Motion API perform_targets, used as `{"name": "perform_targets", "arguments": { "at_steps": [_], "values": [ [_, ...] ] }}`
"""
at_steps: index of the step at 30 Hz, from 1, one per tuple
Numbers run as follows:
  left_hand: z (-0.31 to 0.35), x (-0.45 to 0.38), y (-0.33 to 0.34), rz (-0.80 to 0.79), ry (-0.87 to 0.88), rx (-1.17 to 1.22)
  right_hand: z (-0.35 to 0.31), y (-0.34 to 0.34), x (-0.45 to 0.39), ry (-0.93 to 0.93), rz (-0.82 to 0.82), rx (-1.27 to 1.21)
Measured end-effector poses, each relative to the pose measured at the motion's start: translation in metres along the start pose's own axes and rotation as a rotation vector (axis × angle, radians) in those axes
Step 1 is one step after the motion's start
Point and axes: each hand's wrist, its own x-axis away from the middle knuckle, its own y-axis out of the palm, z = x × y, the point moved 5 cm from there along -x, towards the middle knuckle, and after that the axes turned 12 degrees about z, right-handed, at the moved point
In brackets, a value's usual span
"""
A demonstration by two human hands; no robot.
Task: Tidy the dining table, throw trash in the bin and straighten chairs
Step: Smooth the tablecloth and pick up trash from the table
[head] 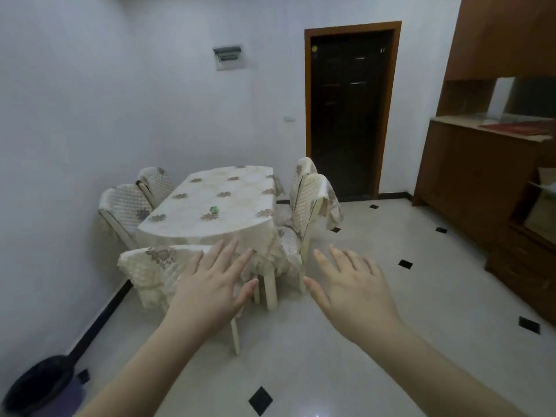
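The dining table (192, 218) under a cream floral cloth stands against the left wall. A small green scrap (214, 209) lies on it. The near chair (150, 272) with a quilted cover is at the table's front end. Two chairs (129, 209) line the left side and two chairs (310, 200) the right. My left hand (210, 287) is held out flat in front of the near chair with fingers spread. Empty and spread too, my right hand (352, 290) hovers over the floor. A dark bin (39, 383) with a purple liner sits at the bottom left.
A dark door (349, 112) in a brown frame is at the back. Brown cabinets (481, 176) with a counter run along the right wall. The pale tiled floor (376, 341) with black diamond insets stretches between table and cabinets.
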Motion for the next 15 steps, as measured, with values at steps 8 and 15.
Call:
{"name": "perform_targets", "arguments": {
  "at_steps": [8,15],
  "values": [
    [-0.006,-0.038,0.065,0.047,0.014,0.018,-0.018,0.066,-0.055,0.032,0.007,-0.046],
    [-0.073,-0.090,0.114,0.124,-0.156,0.028,-0.057,0.133,-0.135,-0.044,-0.025,-0.065]
  ]
}}
